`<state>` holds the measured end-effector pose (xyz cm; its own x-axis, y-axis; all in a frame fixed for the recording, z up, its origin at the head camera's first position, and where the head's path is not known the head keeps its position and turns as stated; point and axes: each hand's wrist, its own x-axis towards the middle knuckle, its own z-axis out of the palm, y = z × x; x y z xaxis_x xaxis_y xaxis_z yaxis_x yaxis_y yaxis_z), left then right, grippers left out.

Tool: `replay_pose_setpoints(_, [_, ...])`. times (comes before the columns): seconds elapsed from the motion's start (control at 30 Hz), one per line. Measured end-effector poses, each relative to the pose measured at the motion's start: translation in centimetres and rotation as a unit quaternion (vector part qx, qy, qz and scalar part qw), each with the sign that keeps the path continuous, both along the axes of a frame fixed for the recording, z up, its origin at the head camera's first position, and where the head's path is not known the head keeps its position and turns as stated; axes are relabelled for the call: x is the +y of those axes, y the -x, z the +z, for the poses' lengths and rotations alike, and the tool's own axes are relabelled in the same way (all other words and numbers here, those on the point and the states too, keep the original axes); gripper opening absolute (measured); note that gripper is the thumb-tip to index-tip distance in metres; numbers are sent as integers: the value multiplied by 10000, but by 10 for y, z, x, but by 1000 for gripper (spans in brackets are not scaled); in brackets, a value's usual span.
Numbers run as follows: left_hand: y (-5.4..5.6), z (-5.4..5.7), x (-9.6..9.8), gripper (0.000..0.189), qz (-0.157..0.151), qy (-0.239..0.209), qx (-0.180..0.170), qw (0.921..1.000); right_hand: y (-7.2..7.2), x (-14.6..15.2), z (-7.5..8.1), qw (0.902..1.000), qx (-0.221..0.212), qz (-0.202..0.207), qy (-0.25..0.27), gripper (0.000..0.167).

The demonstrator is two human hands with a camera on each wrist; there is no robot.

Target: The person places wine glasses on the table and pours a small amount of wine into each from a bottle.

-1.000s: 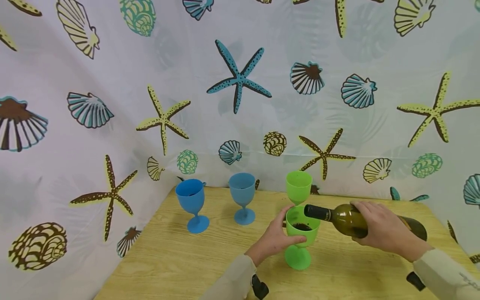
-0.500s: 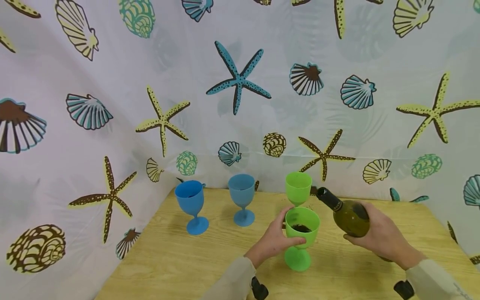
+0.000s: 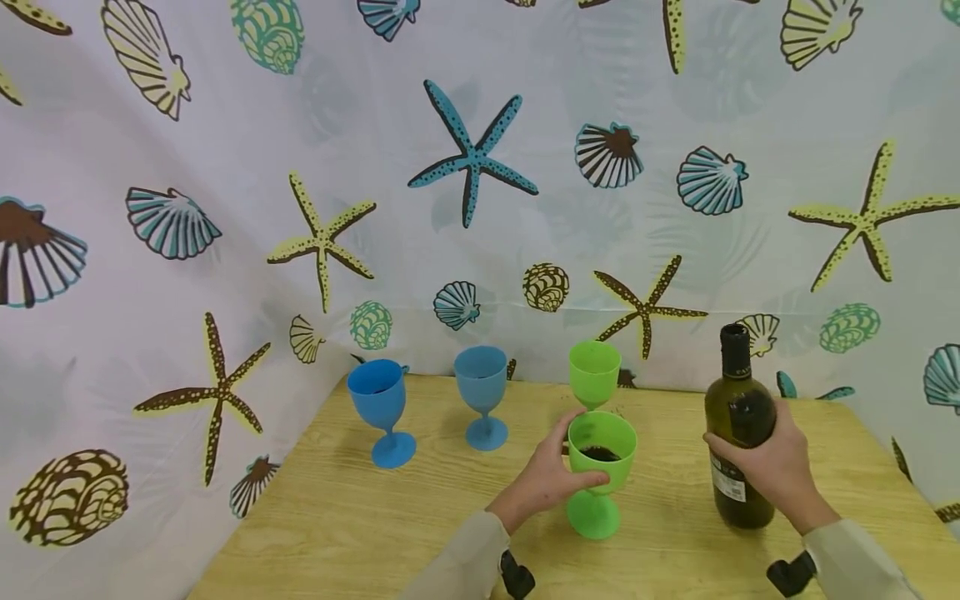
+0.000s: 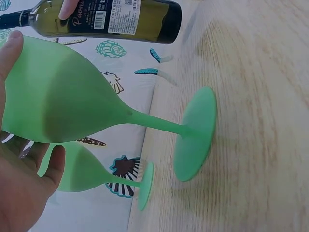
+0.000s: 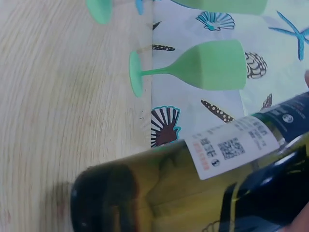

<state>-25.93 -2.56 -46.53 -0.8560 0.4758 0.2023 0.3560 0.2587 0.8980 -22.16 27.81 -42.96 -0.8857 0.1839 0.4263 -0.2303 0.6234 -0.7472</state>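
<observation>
My left hand [image 3: 542,477] grips the bowl of the front green goblet [image 3: 617,465], thumb on the near side. The goblet stands upright with dark liquid [image 3: 600,454] in its bottom. To its right, my right hand [image 3: 786,462] holds a dark green-brown glass wine bottle [image 3: 723,417] round the body. The bottle is upright, its mouth up and open. In the right wrist view a white label with a printed code [image 5: 231,147] shows on it. Its base is low over the tabletop; whether it touches, I cannot tell.
A second green goblet [image 3: 595,371] stands close behind the held one. Two blue goblets, a darker one [image 3: 378,404] and a lighter one [image 3: 482,383], stand back left, the darker with something dark inside. Behind the wooden table [image 3: 337,517] hangs a seashell-patterned cloth [image 3: 360,125].
The bottle has swung from tilted, its neck by the goblet's rim, to upright, and has moved down and to the right. My left hand and the goblet have stayed in place.
</observation>
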Motion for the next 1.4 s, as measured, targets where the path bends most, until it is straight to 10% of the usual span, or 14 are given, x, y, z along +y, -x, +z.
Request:
replay_pose_setpoints(0.37, [1, -2, -2, 87, -18, -103, 0, 9999, 8, -2, -8, 9924, -63, -557, 1092, 87])
replay_pose_setpoints(1.4, [-2, -3, -1, 85, -7, -141, 63, 9999, 36, -5, -28, 9812, 25, -1041, 1624, 91])
